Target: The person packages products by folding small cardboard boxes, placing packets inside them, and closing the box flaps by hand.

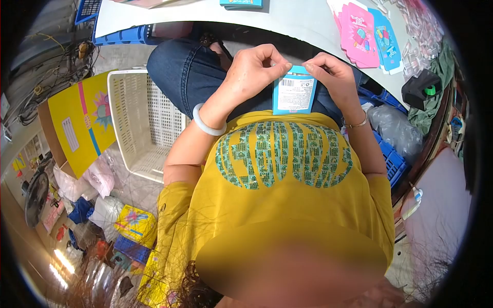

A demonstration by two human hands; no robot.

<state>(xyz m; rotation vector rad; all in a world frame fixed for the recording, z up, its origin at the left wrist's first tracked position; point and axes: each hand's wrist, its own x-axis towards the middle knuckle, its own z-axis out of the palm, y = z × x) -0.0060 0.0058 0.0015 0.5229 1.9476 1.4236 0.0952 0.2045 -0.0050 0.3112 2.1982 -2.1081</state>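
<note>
Pinch grips x2: L hand [251, 72] and R hand [331, 77] both closed, thumb + fingertips on the top edge of 1 sm. blue box [295, 97]; no loose fingers under its base that I can see. Box is in front of the belly, over the lap, white label w/ barcode facing the wearer, apart from the table; top looks partly open, contents can't tell. Handling, my guess: light, thin card, stiff-ish flat but creases easily at flap, maybe slick if coated; best hold = side edges, low, w/ soft pressure, top corners OK for flap only. Wrists: 1 white bangle [197, 120] L, 1 thin bracelet [357, 124] R. Next out, on white table [308, 15]: 1 blue pack [241, 3] at far edge; pink cards [358, 33], several, overlapped, no exact qty; blue cards [386, 43], 2+ fanned beside them; sm. pcs [423, 25] in a heap, too many to count; 1 black item [421, 88] w/ green spot near R end. Floor, L side: 1 white crate [164, 102], 1 lg. yellow carton [72, 126] next to it.
</note>
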